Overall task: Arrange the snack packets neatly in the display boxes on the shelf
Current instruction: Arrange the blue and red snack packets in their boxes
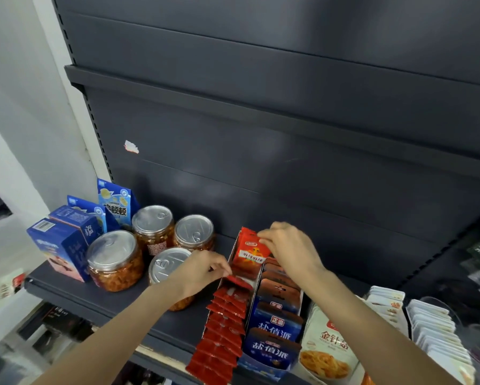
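Our right hand (288, 245) pinches the upright red packet (249, 252) by its top edge at the display box's (234, 247) rear, our left hand (202, 269) pinching another; both look light, floppy, slippery.

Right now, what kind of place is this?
Probably a small shop aisle: dark metal shelving, display boxes of red snack packets and blue packets, plus jars lined up for sale.
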